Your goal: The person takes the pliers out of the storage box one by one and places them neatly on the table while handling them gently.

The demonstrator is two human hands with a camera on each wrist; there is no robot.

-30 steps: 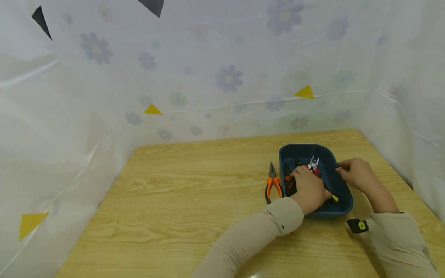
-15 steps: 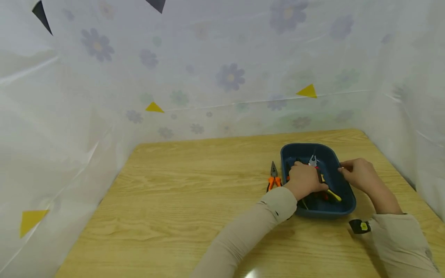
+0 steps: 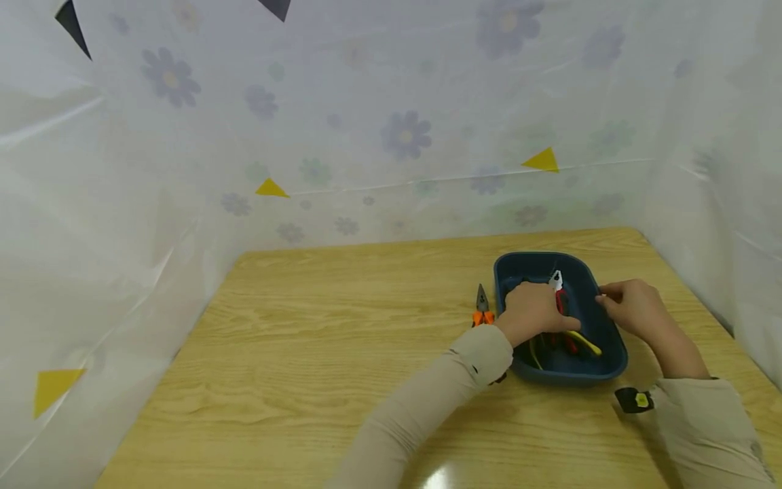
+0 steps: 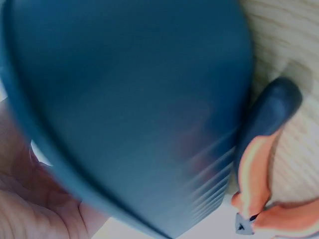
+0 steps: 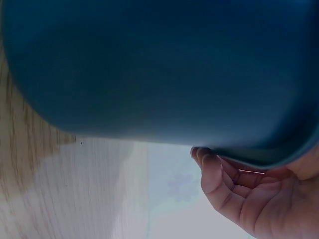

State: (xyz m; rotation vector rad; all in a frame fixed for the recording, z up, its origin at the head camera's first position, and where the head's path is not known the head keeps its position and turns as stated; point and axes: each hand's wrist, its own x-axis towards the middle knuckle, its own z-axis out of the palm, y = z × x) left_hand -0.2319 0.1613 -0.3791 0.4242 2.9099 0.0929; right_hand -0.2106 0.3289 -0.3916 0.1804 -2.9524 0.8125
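Note:
A dark blue plastic bin (image 3: 601, 339) holds several hand tools. My left hand (image 3: 533, 311) reaches over the near left part of it, among the tools; its fingertips are hidden, so whether they hold anything does not show. Beside that hand lie red-handled pliers (image 3: 561, 299) with silver jaws, and a yellow handle (image 3: 586, 342) sticks out below the thumb. At the right rim my right hand (image 3: 635, 309) pinches the edge; in the right wrist view its curled fingers (image 5: 212, 172) sit under the rim.
Orange-and-black long-nose pliers (image 3: 482, 314) lie on the wooden table (image 3: 342, 353), close against the bin's left wall and partly behind my left sleeve (image 3: 427, 394). A white flower-print sheet (image 3: 366, 136) stands behind the table.
My left hand has shifted left within the bin, uncovering the yellow handle and more of the red-handled pliers, which have turned. The right hand stays at the rim.

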